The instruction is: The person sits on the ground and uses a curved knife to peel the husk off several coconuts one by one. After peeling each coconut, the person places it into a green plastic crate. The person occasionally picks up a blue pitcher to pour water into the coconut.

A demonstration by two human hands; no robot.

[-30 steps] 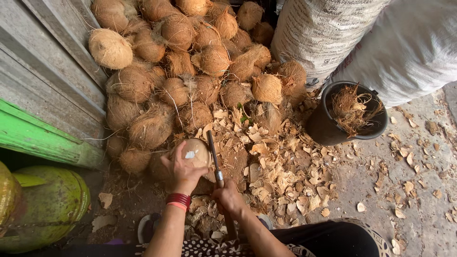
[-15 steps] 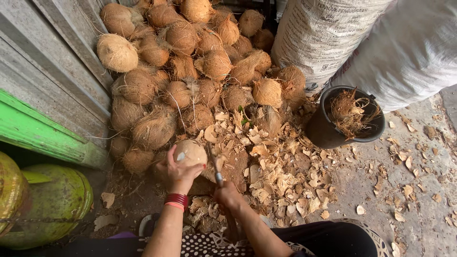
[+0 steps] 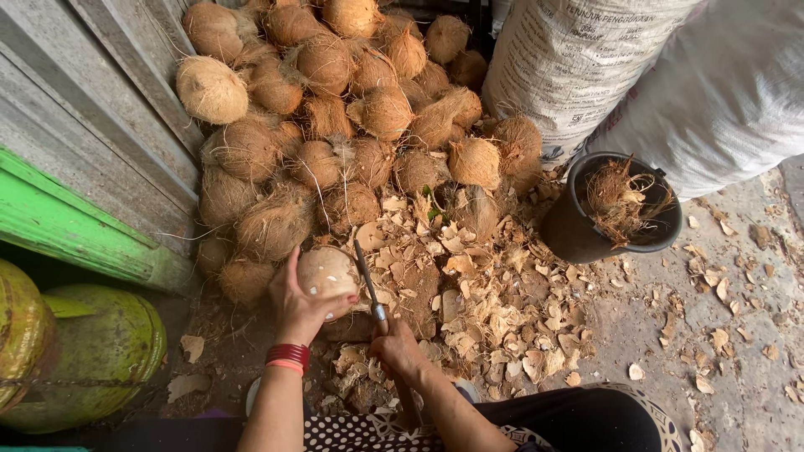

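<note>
My left hand (image 3: pixel 297 305) cups a partly husked, pale brown coconut (image 3: pixel 327 272) held low over the ground. A red band circles that wrist. My right hand (image 3: pixel 395 347) grips the handle of a long dark knife (image 3: pixel 367 280). Its blade points away from me and lies against the right side of the coconut. Just beyond both hands rises a big pile of hairy brown coconuts (image 3: pixel 335 125).
Husk chips (image 3: pixel 477 293) litter the ground to the right. A black bucket (image 3: pixel 578 230) with fibre stands by two large white sacks (image 3: pixel 636 67). A grey wall (image 3: pixel 75 109), a green ledge (image 3: pixel 59 218) and a green-yellow cylinder (image 3: pixel 75 360) are at left.
The knife has risen from the lower side of the coconut to lie along its right side. My left hand has turned the coconut slightly. The view has shifted a little.
</note>
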